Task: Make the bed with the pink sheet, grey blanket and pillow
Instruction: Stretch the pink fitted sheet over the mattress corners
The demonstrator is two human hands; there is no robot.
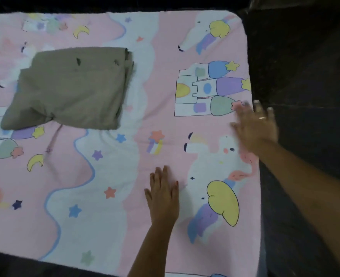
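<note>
One pink sheet [161, 100], one grey blanket [71, 86], one left hand [163, 198], one right hand [255, 128].

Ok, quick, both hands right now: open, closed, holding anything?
Left hand: open, flat on the pink sheet, holding nothing.
Right hand: open, fingers spread at the sheet's right edge; blurred, no grip visible.

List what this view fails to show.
Head view:
Right hand: motion-blurred; contact with the sheet's edge unclear.
Sheet: left side cut off by the frame.
Grey bundle: blanket or pillow, its folds hide which.
</note>
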